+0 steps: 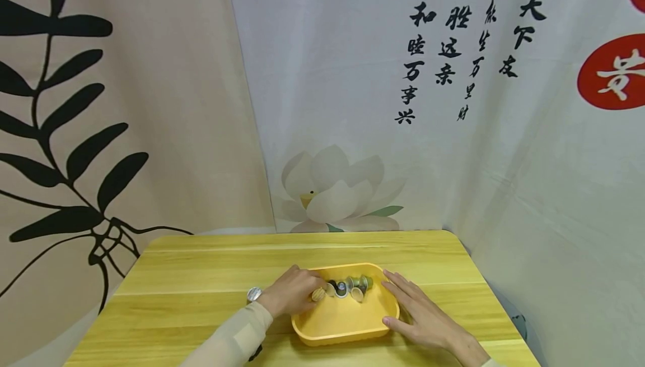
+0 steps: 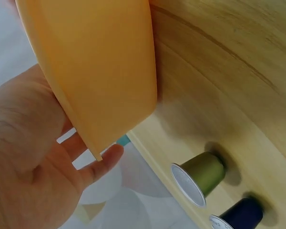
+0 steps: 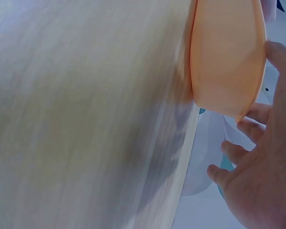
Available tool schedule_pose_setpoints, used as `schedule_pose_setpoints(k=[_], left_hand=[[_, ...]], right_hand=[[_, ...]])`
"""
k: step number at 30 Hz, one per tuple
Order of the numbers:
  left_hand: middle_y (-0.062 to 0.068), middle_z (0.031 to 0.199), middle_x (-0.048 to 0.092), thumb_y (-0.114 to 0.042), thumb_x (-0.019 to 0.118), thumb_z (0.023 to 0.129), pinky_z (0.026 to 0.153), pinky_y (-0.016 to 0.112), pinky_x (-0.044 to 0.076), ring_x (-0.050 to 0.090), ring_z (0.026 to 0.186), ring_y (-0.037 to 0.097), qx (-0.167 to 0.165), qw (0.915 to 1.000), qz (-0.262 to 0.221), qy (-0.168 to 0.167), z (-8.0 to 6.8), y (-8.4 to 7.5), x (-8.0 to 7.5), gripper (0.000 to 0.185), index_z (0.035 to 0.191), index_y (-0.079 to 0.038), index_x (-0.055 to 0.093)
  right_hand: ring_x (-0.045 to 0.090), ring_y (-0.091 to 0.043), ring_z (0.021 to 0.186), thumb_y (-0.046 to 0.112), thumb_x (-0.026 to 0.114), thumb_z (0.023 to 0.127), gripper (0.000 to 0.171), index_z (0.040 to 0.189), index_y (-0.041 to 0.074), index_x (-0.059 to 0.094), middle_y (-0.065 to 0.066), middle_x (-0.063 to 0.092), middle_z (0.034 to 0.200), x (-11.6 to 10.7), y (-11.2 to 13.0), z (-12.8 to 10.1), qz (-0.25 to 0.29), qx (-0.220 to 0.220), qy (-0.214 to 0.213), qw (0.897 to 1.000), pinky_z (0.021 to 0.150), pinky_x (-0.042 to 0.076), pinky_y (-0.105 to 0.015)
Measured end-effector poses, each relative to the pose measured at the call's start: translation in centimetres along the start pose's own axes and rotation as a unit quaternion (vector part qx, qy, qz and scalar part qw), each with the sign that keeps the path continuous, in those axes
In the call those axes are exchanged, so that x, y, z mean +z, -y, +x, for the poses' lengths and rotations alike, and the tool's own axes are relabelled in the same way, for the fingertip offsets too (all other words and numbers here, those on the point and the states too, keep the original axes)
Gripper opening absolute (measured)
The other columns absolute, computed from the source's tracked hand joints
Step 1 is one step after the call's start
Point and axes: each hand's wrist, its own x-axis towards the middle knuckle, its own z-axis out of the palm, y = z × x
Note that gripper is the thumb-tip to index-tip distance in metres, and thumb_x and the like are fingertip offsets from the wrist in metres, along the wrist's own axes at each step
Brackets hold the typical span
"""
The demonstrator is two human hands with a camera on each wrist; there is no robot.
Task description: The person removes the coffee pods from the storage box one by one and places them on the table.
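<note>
A yellow tray (image 1: 347, 336) holds several coffee capsules (image 1: 341, 289) bunched near its far side, some with pale gold lids and some dark or green. My left hand (image 1: 294, 289) reaches over the tray's left rim, thumb and fingers around a gold-lidded coffee capsule (image 1: 318, 295); the fingertips are partly hidden. The tray wall covers part of those fingers in the left wrist view. My right hand (image 1: 420, 314) lies along the right rim with spread, straight fingers (image 3: 236, 151), touching the tray's edge.
Left of the tray, a green capsule (image 2: 205, 174) and a dark blue capsule (image 2: 243, 214) stand lid-up on the wooden table (image 1: 201, 277). My left forearm passes over that side and hides part of it. Printed cloth (image 1: 342, 103) hangs behind the table.
</note>
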Motion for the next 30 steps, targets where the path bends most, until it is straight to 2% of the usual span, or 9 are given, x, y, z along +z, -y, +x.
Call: schedule_pose_setpoints(k=[4,7,11,14,20,25,30], left_hand=[[-0.007,0.113,0.085,-0.004,0.096,0.085,0.079,0.031,0.054,0.073,0.091,0.005,0.000,1.0000,0.001,0.002,0.36,-0.06,0.24,0.045,0.123,-0.026,0.087],[-0.009,0.113,0.086,0.002,0.095,0.084,0.084,0.037,0.062,0.076,0.094,0.006,0.002,1.0000,-0.005,0.001,0.53,-0.01,0.50,0.048,0.121,-0.028,0.088],[-0.010,0.113,0.086,-0.001,0.098,0.084,0.087,0.044,0.066,0.079,0.097,0.008,0.002,1.0000,-0.006,0.004,0.59,0.04,0.66,0.049,0.122,-0.031,0.088],[-0.011,0.114,0.085,-0.009,0.101,0.083,0.084,0.039,0.063,0.075,0.093,0.004,0.001,1.0000,0.002,0.009,0.60,0.05,0.62,0.048,0.123,-0.032,0.088],[-0.010,0.110,0.086,-0.012,0.100,0.084,0.077,0.029,0.052,0.064,0.081,-0.001,0.003,1.0000,0.001,0.006,0.54,0.00,0.40,0.044,0.122,-0.031,0.088],[-0.012,0.113,0.087,-0.016,0.099,0.085,0.084,0.031,0.051,0.075,0.095,0.002,-0.003,0.9998,-0.017,-0.005,0.51,-0.05,0.21,0.037,0.118,-0.028,0.089],[-0.011,0.117,0.087,-0.022,0.098,0.089,0.090,0.035,0.053,0.079,0.105,0.005,-0.009,0.9989,-0.044,-0.012,0.35,0.16,0.01,0.029,0.116,-0.025,0.088]], right_hand=[[0.042,-0.040,0.168,0.056,0.070,0.110,0.075,0.170,0.016,0.051,0.004,0.033,0.187,0.02,0.02,0.01,0.005,0.004,0.006,1.000,0.126,0.046,-0.070],[0.040,-0.038,0.169,0.057,0.069,0.110,0.076,0.171,0.017,0.049,0.005,0.031,0.188,0.12,0.00,-0.02,0.009,0.008,0.011,1.000,0.127,0.044,-0.070],[0.039,-0.037,0.170,0.057,0.069,0.110,0.076,0.172,0.018,0.049,0.005,0.031,0.188,0.21,-0.03,-0.01,0.010,0.010,0.013,1.000,0.128,0.044,-0.070],[0.039,-0.037,0.170,0.056,0.070,0.109,0.076,0.171,0.018,0.049,0.004,0.032,0.188,0.17,0.00,0.05,0.010,0.009,0.012,1.000,0.128,0.044,-0.069],[0.040,-0.037,0.169,0.057,0.069,0.110,0.075,0.172,0.019,0.049,0.003,0.032,0.187,0.10,0.10,0.10,0.011,0.008,0.011,1.000,0.128,0.044,-0.069],[0.043,-0.040,0.167,0.056,0.070,0.109,0.074,0.170,0.017,0.051,0.003,0.034,0.187,0.08,0.10,0.10,0.004,0.001,0.004,1.000,0.126,0.046,-0.070],[0.045,-0.045,0.165,0.055,0.071,0.109,0.075,0.168,0.013,0.053,0.003,0.034,0.187,0.08,0.09,0.10,-0.003,-0.006,-0.002,1.000,0.124,0.047,-0.071]])
